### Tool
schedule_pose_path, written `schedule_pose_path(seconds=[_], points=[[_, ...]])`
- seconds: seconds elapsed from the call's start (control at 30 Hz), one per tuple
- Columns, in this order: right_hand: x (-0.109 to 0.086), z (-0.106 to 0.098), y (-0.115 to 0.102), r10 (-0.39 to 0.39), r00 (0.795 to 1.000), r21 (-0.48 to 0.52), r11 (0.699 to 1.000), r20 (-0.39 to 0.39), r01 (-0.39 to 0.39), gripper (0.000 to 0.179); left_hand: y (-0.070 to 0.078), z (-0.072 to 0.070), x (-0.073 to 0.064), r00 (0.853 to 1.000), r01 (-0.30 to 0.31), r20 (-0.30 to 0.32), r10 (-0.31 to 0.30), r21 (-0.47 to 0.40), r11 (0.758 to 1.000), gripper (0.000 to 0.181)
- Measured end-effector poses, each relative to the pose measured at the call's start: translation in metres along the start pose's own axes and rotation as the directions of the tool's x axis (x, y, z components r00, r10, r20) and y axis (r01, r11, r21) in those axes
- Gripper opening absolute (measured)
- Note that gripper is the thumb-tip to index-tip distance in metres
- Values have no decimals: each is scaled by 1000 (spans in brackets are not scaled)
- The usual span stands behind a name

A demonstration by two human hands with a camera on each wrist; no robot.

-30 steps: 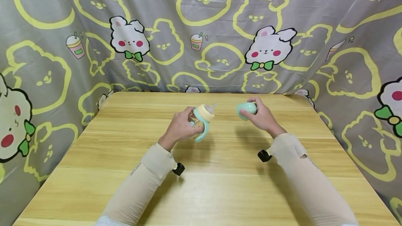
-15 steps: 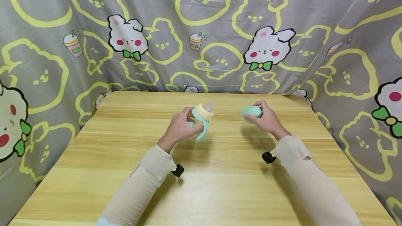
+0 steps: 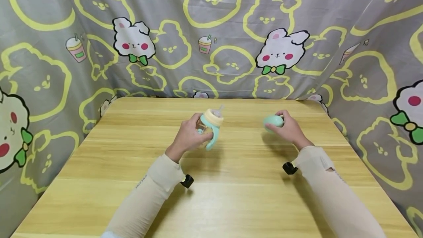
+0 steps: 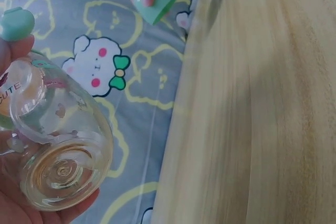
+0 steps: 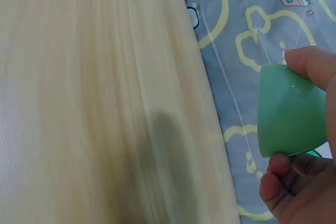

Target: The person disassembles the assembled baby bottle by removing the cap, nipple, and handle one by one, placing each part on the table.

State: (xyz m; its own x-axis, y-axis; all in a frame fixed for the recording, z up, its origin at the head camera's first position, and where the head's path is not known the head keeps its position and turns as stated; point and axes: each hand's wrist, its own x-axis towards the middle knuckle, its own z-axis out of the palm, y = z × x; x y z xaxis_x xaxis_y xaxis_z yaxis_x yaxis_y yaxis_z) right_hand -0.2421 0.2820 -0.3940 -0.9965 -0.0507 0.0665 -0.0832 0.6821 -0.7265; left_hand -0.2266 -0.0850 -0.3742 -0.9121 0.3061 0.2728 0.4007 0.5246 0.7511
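Note:
My left hand [image 3: 188,135] grips a baby bottle [image 3: 213,118] round its clear amber body, above the table. The bottle has a cream collar, mint handles and a clear teat with a thin tip, and it tilts to the right. In the left wrist view the rounded base of the bottle [image 4: 65,169] faces the camera, and no liquid shows inside. Off to the right, my right hand [image 3: 290,129] holds a mint-green bottle cap [image 3: 273,121] between thumb and fingers. The cap's [image 5: 291,111] open rim points left in the right wrist view.
Both hands are over a light wooden table [image 3: 231,201]. A grey curtain [image 3: 231,65] with yellow outlines and rabbit faces hangs along its back and sides. A small black camera [image 3: 187,181] sits at the left wrist, another black camera [image 3: 290,168] at the right.
My right hand has moved right and slightly toward me with the cap, away from the bottle. The left hand keeps the bottle nearly in place, its teat tipped a little more upright.

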Motion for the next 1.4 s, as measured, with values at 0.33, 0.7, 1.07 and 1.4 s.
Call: schedule_pose_path(seconds=[0.33, 0.7, 1.07, 1.4], points=[[-4, -6, 16, 15, 1000, -40, 999, -3, -15, 68, -2, 0, -1, 1000, -8, -7, 8, 7, 1000, 63], [-9, -13, 34, 30, 999, -92, 995, 19, -28, 69, -2, -1, -1, 1000, -20, 5, 20, 19, 1000, 62], [-15, -13, 50, 67, 996, -140, 988, 52, -59, 66, -2, -1, -2, 1000, -12, 19, 12, -1, 1000, 62], [-17, -11, 63, 69, 996, -161, 985, 57, -59, 62, -3, -1, -2, 1000, 1, 15, -1, 16, 1000, 62]])
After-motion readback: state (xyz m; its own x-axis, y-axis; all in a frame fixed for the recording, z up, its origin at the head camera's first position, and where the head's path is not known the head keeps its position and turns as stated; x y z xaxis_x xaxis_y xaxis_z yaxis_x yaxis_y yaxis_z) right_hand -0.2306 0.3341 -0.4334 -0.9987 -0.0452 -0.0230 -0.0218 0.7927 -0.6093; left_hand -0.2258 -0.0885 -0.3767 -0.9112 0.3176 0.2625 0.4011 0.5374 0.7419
